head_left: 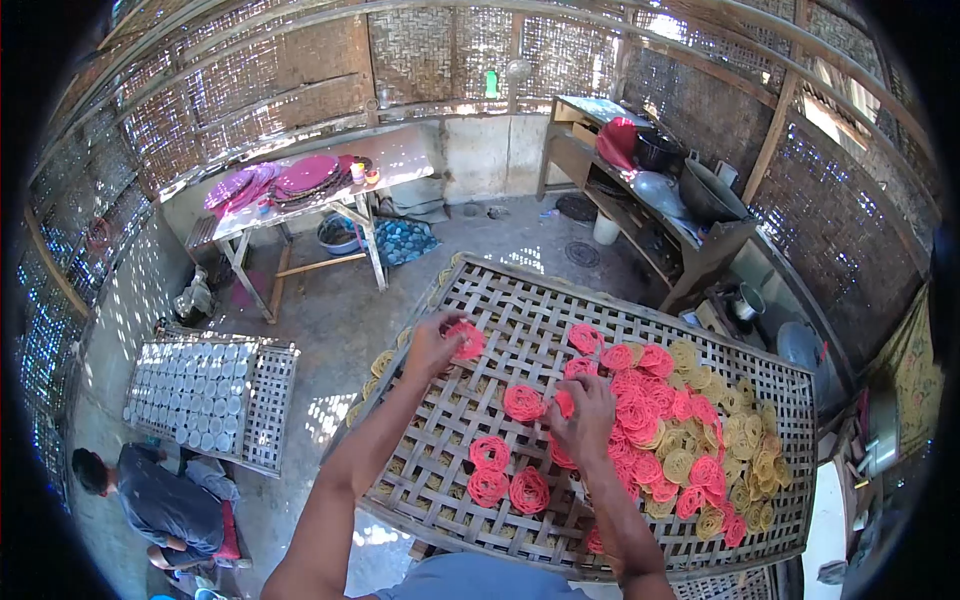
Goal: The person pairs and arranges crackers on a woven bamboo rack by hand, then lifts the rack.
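My left hand [432, 352] is closed on a pink coiled cracker [467, 341], a flat round of thin strands, over the far left part of a woven bamboo rack [510, 275]. Nearer the rack's middle, the fingers of my right hand [583, 418] are bent around another pink coiled piece [565, 404]. Just left of that hand lies a separate pink cracker [523, 403]. Three more, including a pink cracker [529, 491], lie closer to me. A heap of pink crackers [640, 410] mixed with yellowish crackers [745, 440] covers the right side.
A person [165, 505] crouches at lower left beside a smaller rack [265, 420] holding pale round pieces. Behind stands a wooden table [400, 155] with pink items. At back right, a shelf bench [570, 150] carries a large dark wok [712, 190].
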A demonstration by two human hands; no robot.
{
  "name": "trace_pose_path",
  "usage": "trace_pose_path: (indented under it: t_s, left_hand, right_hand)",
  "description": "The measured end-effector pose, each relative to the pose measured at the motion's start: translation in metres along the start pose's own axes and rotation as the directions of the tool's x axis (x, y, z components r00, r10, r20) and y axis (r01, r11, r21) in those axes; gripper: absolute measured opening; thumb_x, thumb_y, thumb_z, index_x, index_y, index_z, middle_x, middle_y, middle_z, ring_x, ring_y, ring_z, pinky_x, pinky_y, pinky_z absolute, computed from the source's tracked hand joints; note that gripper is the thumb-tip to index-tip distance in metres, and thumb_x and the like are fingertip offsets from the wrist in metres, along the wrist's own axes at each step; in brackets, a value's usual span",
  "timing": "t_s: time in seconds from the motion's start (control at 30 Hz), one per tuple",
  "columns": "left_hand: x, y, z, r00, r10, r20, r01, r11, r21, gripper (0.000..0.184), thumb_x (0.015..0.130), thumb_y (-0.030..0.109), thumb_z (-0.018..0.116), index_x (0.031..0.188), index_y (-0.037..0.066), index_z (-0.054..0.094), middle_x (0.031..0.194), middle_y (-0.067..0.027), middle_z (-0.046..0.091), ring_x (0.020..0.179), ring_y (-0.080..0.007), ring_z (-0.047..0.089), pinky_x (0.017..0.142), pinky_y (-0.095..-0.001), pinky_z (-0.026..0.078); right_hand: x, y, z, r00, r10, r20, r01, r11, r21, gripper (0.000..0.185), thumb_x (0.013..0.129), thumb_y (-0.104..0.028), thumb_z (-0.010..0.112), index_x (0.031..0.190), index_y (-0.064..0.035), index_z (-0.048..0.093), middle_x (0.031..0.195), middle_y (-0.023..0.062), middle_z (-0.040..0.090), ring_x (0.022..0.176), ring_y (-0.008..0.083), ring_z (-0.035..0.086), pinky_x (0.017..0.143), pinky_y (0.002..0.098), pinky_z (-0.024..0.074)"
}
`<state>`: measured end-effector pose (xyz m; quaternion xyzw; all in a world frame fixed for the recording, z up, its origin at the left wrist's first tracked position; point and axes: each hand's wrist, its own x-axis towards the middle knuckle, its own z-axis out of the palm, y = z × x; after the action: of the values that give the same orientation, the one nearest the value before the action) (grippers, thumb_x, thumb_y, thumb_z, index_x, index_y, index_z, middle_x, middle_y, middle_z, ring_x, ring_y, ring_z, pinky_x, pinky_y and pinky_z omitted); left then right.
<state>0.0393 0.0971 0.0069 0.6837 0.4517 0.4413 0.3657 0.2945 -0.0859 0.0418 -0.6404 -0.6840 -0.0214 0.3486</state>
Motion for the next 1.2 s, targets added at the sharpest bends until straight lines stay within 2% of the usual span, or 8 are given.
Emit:
trace_pose_path:
  t_s: [0.17, 0.3, 0.37, 0.73, 0.9, 1.03, 1.13, 1.2]
  left_hand:
    - [-0.039, 0.019, 0.027, 0.977, -0.089, 0.191, 0.103, 0.993, -0.065, 0.039, 0.086, 0.002, 0.068, 0.125, 0.002, 0.066, 0.116, -0.0155, 0.071, 0.106, -0.0238, 0.068, 0.094, -0.0358, 0.053]
    - [-0.061, 0.003, 0.052, 0.931, 0.32, 0.176, -0.355, 0.905, 0.236, 0.041, 0.082, 0.01, 0.074, 0.122, 0.002, 0.067, 0.126, -0.0202, 0.065, 0.12, -0.0354, 0.06, 0.104, -0.0418, 0.047]
    - [-0.075, 0.006, 0.056, 0.914, 0.279, 0.294, -0.377, 0.851, 0.366, 0.059, 0.084, 0.029, 0.076, 0.134, 0.002, 0.06, 0.141, -0.023, 0.054, 0.137, -0.0399, 0.045, 0.115, -0.0476, 0.035]
    - [-0.107, 0.07, 0.138, 0.654, 0.233, 0.72, -0.458, 0.879, 0.131, 0.113, 0.08, 0.068, 0.071, 0.158, 0.002, 0.024, 0.161, -0.0298, 0.026, 0.153, -0.0468, 0.014, 0.123, -0.0587, 0.014]
    - [-0.108, 0.09, 0.194, 0.714, 0.348, 0.607, -0.531, 0.835, 0.146, 0.138, 0.065, 0.082, 0.072, 0.162, 0.007, 0.01, 0.162, -0.0371, 0.011, 0.153, -0.0494, 0.005, 0.122, -0.0629, 0.004]
    - [-0.111, 0.099, 0.229, 0.75, 0.258, 0.609, -0.581, 0.698, 0.419, 0.148, 0.054, 0.092, 0.066, 0.162, 0.006, 0.011, 0.163, -0.0338, 0.011, 0.154, -0.0466, 0.006, 0.118, -0.0696, -0.004]
    - [-0.109, 0.097, 0.244, 0.732, 0.262, 0.629, -0.602, 0.68, 0.418, 0.143, 0.054, 0.089, 0.069, 0.161, 0.008, 0.019, 0.163, -0.0327, 0.013, 0.154, -0.0458, 0.007, 0.119, -0.0682, -0.004]
    - [-0.113, 0.111, 0.242, 0.685, 0.262, 0.68, -0.59, 0.747, 0.307, 0.117, 0.064, 0.058, 0.082, 0.157, 0.011, 0.03, 0.157, -0.0283, 0.032, 0.148, -0.0413, 0.028, 0.122, -0.0643, 0.004]
  right_hand:
    - [-0.048, -0.065, -0.007, 0.951, -0.249, 0.181, 0.228, 0.965, 0.132, 0.055, 0.083, -0.046, 0.075, 0.125, -0.0114, 0.063, 0.131, 0.0132, 0.057, 0.129, 0.0379, 0.048, 0.108, 0.0597, 0.0312]
    - [-0.082, -0.078, 0.018, 0.89, -0.317, 0.329, 0.328, 0.945, 0.023, 0.055, 0.089, -0.05, 0.067, 0.131, -0.0147, 0.062, 0.141, 0.0146, 0.054, 0.137, 0.0379, 0.044, 0.117, 0.0627, 0.02]
    - [-0.075, -0.062, 0.009, 0.895, -0.267, 0.357, 0.316, 0.945, -0.084, 0.052, 0.093, -0.049, 0.062, 0.133, -0.0162, 0.061, 0.144, 0.0149, 0.053, 0.14, 0.0379, 0.042, 0.119, 0.0646, 0.0136]
    - [-0.078, 0.053, -0.056, 0.984, -0.085, 0.154, 0.136, 0.923, -0.361, 0.055, 0.091, -0.04, 0.067, 0.135, -0.0082, 0.057, 0.133, 0.0155, 0.058, 0.133, 0.0356, 0.047, 0.118, 0.0545, 0.0271]
    - [-0.099, 0.102, -0.116, 0.989, 0.111, -0.1, -0.144, 0.88, -0.453, 0.09, 0.076, -0.066, 0.075, 0.141, -0.0077, 0.052, 0.141, 0.0154, 0.052, 0.133, 0.0352, 0.046, 0.113, 0.0539, 0.0309]
    - [-0.124, 0.141, -0.132, 0.832, 0.539, -0.132, -0.541, 0.735, -0.409, 0.107, 0.073, -0.084, 0.063, 0.148, -0.0098, 0.044, 0.149, 0.0198, 0.044, 0.142, 0.0375, 0.037, 0.116, 0.0568, 0.0264]
    - [-0.129, 0.146, -0.106, 0.861, 0.483, -0.161, -0.469, 0.628, -0.622, 0.101, 0.074, -0.081, 0.063, 0.146, -0.012, 0.047, 0.151, 0.0198, 0.043, 0.143, 0.0391, 0.036, 0.115, 0.0565, 0.0282]
    - [-0.122, 0.132, -0.103, 0.857, 0.506, -0.093, -0.475, 0.708, -0.523, 0.08, 0.078, -0.063, 0.068, 0.139, -0.0125, 0.055, 0.151, 0.0189, 0.044, 0.141, 0.042, 0.038, 0.112, 0.0554, 0.0345]
